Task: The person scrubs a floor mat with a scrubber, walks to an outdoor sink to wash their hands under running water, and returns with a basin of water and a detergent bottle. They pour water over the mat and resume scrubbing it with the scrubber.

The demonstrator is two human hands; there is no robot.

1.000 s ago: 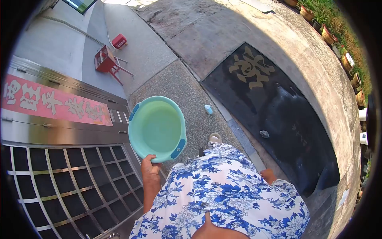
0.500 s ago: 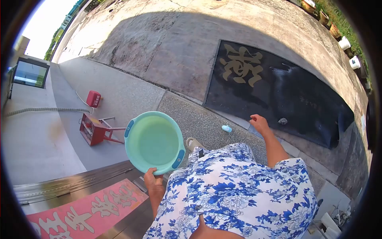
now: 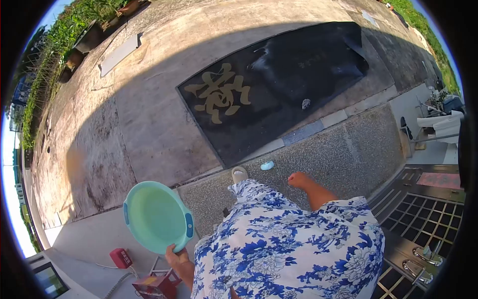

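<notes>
My left hand [image 3: 179, 257] grips the rim of a light green plastic basin [image 3: 159, 217] with blue handle patches. The basin is tilted, its inside facing up, and nothing shows in it. My right hand [image 3: 298, 180] hangs in the air with its fingers curled in and nothing seen in them. Below it, a small light blue object [image 3: 267, 165] lies on the speckled paving; its kind is too small to tell. Beyond lies a black mat [image 3: 279, 74] with a large gold character, and a grey crumpled lump [image 3: 305, 103] sits on it.
A sandalled foot [image 3: 239, 174] stands by the mat's near edge. Lower left are a red box [image 3: 121, 258] and a red metal stand [image 3: 154, 287]. At right is a grid-patterned door [image 3: 428, 219] with metal handles. Potted plants [image 3: 89, 37] and a pale board [image 3: 119, 55] lie farther off.
My view has turned rightward, so the mat now lies ahead and the door shows at right. The basin stays in my left hand, lower and more tilted. My right hand has come lower.
</notes>
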